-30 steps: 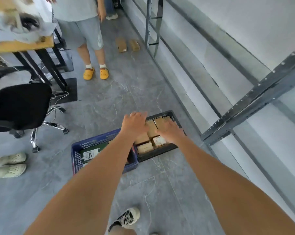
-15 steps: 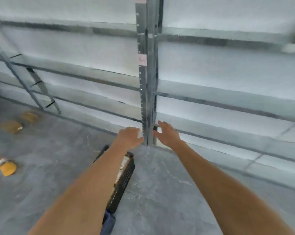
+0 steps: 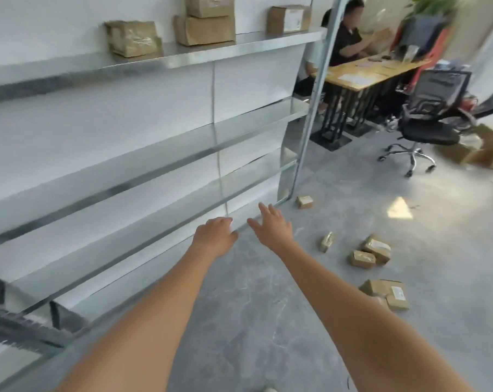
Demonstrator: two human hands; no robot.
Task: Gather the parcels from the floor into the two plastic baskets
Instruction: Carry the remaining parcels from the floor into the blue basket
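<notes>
Several brown cardboard parcels lie on the grey floor to my right: one by the shelf post [image 3: 304, 201], a narrow one standing on edge [image 3: 327, 241], a pair side by side [image 3: 369, 253], and a group nearer to me [image 3: 386, 294]. Both my arms stretch forward, empty. My left hand [image 3: 214, 235] hangs palm down with loosely bent fingers. My right hand [image 3: 272, 224] has its fingers spread, well short of the parcels. Neither plastic basket is in view.
A metal shelf rack [image 3: 154, 154] runs along the left wall, with three boxes [image 3: 205, 24] on its top shelf. At the back right a person sits at a wooden desk [image 3: 364, 72]. A black office chair [image 3: 429, 120] stands beside it.
The view has swung right, away from the baskets, past the shelf rack, onto floor strewn with parcels. Both hands left the basket's parcels and stay empty and extended.
</notes>
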